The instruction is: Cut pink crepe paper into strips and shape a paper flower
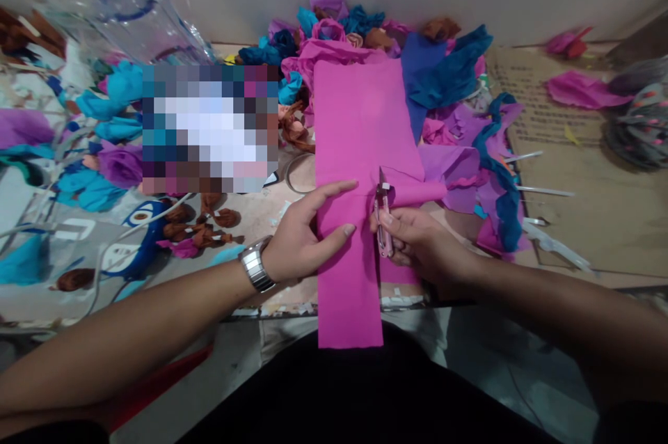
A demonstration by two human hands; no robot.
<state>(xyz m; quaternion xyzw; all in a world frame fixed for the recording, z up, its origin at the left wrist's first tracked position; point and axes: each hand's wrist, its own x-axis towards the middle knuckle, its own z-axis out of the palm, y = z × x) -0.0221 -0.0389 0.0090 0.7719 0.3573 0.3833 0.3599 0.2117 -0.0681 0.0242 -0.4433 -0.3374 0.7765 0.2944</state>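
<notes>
A long sheet of pink crepe paper [360,117] stretches from the heap at the back to past the table's front edge. My left hand [307,228], with a metal watch at its wrist, holds the sheet near its middle. Its thumb and forefinger lie apart on top; the other fingers are hidden. In my right hand [412,239] is a small pair of scissors [385,218] with pinkish handles, blades pointing away from me. They are at a slit running up from the near end. Right of the blades, part of the paper is folded over [417,186].
Crumpled crepe paper pieces [328,33] in pink, purple, blue and brown lie behind the sheet. Several paper flowers [122,162] and a clear bottle [151,19] stand left, near a pixelated area. At right are a cardboard sheet [574,200], white sticks and a dark bundle [641,124].
</notes>
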